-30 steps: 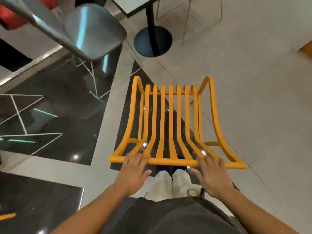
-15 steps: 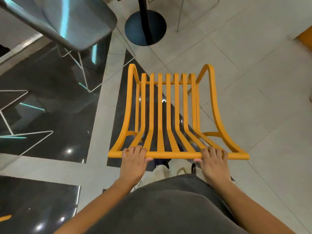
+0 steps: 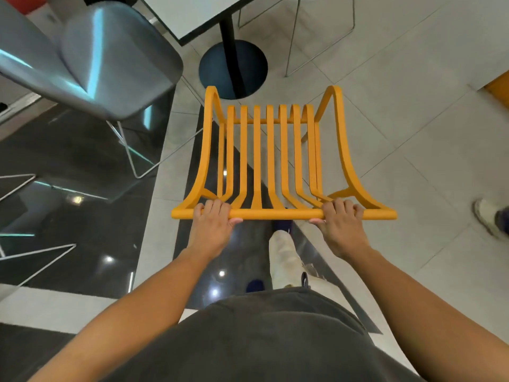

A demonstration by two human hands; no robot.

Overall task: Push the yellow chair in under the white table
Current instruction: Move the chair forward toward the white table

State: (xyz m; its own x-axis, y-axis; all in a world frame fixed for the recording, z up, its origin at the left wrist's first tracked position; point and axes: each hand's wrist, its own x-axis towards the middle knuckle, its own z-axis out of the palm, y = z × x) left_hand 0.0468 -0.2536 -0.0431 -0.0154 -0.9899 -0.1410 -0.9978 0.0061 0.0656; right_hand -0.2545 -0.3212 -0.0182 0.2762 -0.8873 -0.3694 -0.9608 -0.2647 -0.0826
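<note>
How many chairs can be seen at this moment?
3: the slatted yellow metal chair gripped at centre, a grey moulded chair on wire legs at upper left, and bare wire chair legs beyond the white table; others may sit off-frame.

Slatted yellow chair (image 3: 283,161) upright, facing white table (image 3: 187,12), not yet under

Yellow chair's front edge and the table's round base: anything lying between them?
Nothing in the head view: only bare floor tile shows between the yellow chair and the round base of the white table.
</note>
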